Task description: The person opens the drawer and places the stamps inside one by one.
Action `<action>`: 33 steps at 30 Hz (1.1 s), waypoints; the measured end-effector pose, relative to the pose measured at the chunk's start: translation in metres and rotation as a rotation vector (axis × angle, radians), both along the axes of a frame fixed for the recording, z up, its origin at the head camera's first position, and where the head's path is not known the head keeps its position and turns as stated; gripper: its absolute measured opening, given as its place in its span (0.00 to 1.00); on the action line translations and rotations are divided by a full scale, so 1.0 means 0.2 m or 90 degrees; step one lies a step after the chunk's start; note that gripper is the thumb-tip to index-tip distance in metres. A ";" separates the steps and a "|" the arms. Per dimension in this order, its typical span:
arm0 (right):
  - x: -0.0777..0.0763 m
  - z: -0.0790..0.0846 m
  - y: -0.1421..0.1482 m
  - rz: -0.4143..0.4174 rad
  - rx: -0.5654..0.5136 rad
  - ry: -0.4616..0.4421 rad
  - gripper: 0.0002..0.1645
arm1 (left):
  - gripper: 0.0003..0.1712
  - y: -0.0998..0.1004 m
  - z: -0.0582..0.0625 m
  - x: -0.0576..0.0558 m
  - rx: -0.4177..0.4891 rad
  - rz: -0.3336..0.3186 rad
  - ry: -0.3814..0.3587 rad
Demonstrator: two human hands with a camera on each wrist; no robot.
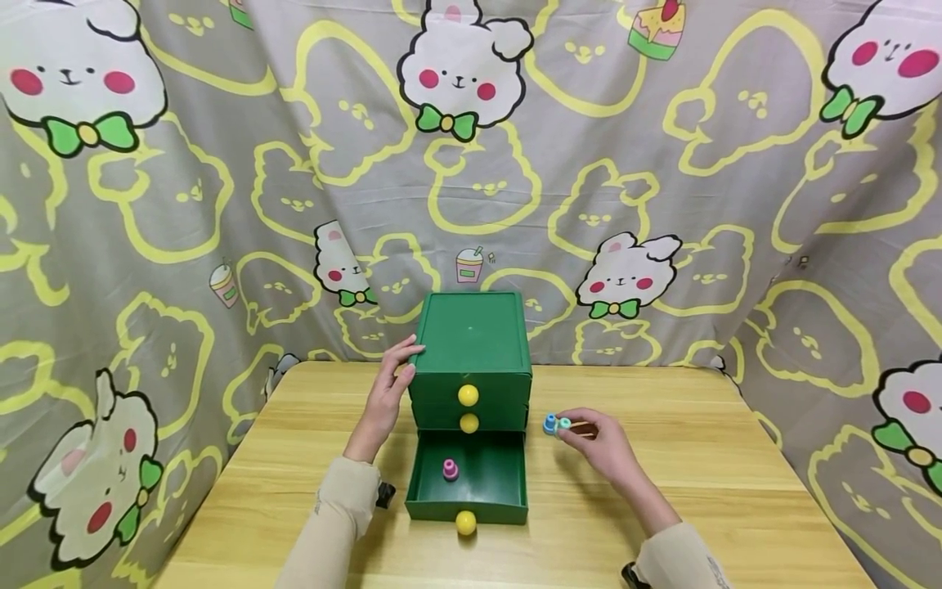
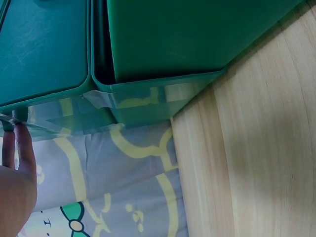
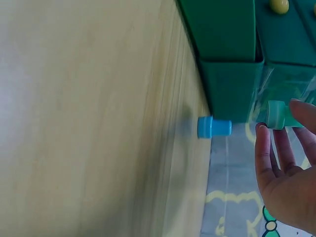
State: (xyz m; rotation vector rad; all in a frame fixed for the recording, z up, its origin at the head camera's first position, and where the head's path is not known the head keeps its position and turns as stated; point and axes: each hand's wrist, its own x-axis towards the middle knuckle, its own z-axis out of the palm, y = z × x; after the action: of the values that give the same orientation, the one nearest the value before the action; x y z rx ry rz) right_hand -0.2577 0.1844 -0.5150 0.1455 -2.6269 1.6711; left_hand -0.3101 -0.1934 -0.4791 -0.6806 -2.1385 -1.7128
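Note:
A green drawer cabinet with yellow ball knobs stands on the table, its bottom drawer pulled out. In that drawer sits a pink stepped plastic peg, wide end down. My left hand rests its fingers against the cabinet's upper left side; in the left wrist view the fingers look fairly straight. Right of the cabinet, my right hand pinches a mint-green peg between thumb and fingers, above the table. A similar blue peg stands on the table just beside it.
The wooden table extends on both sides of the cabinet. A patterned curtain hangs behind and along both sides. The open drawer's yellow knob juts toward the front.

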 end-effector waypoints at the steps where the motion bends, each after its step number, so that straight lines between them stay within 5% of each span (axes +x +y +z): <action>1: 0.01 0.01 0.00 0.006 -0.003 -0.002 0.17 | 0.21 0.00 0.00 0.00 0.001 0.001 -0.001; 15: 0.16 0.07 -0.14 0.148 -0.034 0.045 0.15 | 0.21 0.00 0.00 0.00 0.000 0.006 0.000; 22: 0.17 0.09 -0.30 0.198 -0.042 0.048 0.14 | 0.21 0.01 0.00 0.00 0.006 0.007 -0.005; 33: 0.14 0.06 -0.52 0.292 0.044 0.043 0.15 | 0.21 0.01 -0.01 -0.01 0.012 0.008 -0.002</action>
State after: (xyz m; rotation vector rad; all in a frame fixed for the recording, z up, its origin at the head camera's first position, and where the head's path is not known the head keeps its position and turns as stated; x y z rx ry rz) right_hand -0.2294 0.0813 -0.5040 0.8477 -2.7450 1.6390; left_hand -0.3112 -0.1908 -0.4812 -0.6584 -2.1215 -1.7253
